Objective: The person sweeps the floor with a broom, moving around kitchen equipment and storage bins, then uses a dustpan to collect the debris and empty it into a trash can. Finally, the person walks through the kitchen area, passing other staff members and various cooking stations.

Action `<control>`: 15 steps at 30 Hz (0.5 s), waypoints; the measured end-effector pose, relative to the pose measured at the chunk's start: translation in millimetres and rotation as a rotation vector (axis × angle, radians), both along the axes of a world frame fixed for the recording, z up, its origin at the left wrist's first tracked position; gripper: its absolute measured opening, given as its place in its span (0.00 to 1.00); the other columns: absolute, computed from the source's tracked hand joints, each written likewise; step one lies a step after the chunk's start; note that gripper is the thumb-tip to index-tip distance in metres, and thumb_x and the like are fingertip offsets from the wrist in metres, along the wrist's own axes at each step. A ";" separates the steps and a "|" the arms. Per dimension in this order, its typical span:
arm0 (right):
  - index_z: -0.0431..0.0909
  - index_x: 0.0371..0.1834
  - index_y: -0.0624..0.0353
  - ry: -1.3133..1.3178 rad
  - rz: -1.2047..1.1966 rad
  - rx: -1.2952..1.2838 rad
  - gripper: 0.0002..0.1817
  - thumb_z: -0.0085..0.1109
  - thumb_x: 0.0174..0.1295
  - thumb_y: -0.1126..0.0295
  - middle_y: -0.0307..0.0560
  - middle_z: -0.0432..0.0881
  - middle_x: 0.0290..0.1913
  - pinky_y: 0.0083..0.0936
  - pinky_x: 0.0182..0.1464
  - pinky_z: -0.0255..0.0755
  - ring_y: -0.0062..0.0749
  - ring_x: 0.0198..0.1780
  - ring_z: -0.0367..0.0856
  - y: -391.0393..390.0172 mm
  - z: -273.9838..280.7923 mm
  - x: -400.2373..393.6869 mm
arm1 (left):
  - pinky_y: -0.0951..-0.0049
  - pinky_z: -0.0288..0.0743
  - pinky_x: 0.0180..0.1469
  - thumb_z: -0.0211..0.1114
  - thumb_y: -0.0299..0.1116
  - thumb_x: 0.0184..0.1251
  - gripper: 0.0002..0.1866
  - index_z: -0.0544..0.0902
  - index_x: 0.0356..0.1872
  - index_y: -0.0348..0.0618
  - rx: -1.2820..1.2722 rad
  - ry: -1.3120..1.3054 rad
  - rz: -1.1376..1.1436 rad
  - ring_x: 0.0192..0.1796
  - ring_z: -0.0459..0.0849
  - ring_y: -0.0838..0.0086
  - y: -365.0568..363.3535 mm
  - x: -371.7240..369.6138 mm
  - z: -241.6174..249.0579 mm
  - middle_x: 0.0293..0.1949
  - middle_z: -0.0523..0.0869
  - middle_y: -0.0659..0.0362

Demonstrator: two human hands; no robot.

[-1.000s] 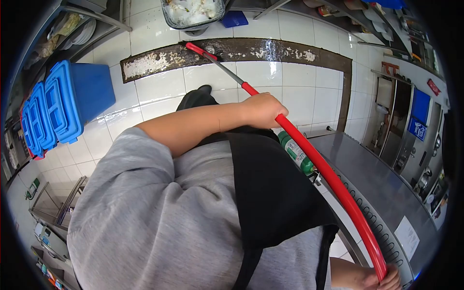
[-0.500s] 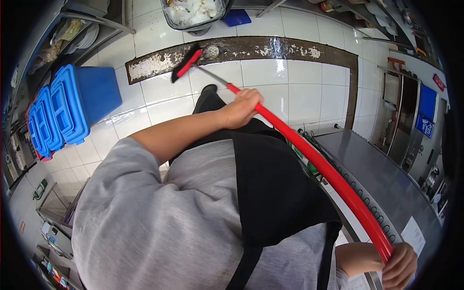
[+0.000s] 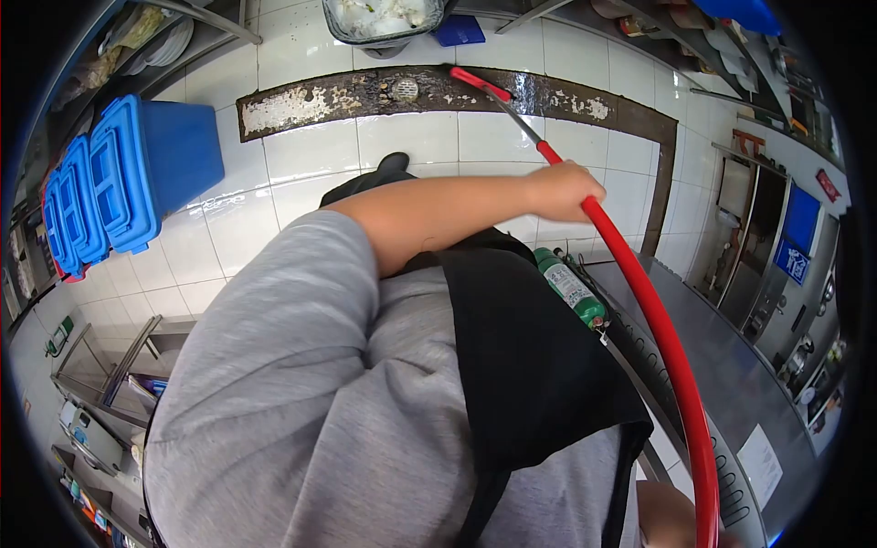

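My left hand (image 3: 565, 192) is closed around the red handle of a long broom (image 3: 630, 265), part way along its length. The broom's red head (image 3: 480, 84) rests on or just above a dark, worn strip (image 3: 301, 119) set in the white tiled floor, to the right of a round drain (image 3: 405, 89). A thin metal section joins the head to the handle. The handle runs down past the black apron (image 3: 539, 365) to the bottom edge. My right forearm (image 3: 665, 516) shows there beside it, but the right hand lies outside the frame.
Blue lidded bins (image 3: 178, 155) stand at left. A lined bin (image 3: 384, 38) with white waste stands ahead, near a blue flat object (image 3: 459, 31). A green cylinder (image 3: 571, 288) and a steel counter (image 3: 722, 338) are close on my right. Shelves line the far side.
The broom head has swept to the right along the dark strip, past the drain. My left hand moved right with the handle. My right hand slipped out at the bottom.
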State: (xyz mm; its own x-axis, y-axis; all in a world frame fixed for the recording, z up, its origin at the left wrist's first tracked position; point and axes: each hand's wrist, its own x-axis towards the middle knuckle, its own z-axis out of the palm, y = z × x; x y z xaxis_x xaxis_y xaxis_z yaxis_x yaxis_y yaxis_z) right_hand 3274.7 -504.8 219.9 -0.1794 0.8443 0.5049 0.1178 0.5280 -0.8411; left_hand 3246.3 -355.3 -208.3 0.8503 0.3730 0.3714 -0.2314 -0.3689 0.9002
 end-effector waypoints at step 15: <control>0.64 0.19 0.48 0.160 0.063 -0.053 0.17 0.50 0.68 0.68 0.27 0.65 0.16 0.15 0.24 0.67 0.13 0.17 0.68 -7.9 17.6 1.7 | 0.61 0.69 0.45 0.67 0.41 0.61 0.15 0.72 0.22 0.46 0.016 0.110 -0.044 0.34 0.79 0.60 2.0 -100.2 14.9 0.22 0.77 0.58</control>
State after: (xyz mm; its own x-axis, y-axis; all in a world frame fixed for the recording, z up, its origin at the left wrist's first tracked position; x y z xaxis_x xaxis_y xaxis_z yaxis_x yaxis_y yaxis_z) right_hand 3276.4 -512.7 237.5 -0.1537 0.8601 0.4864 -0.0513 0.4846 -0.8732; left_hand 3146.1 -353.3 -193.5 0.9017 0.3293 0.2802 -0.1472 -0.3754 0.9151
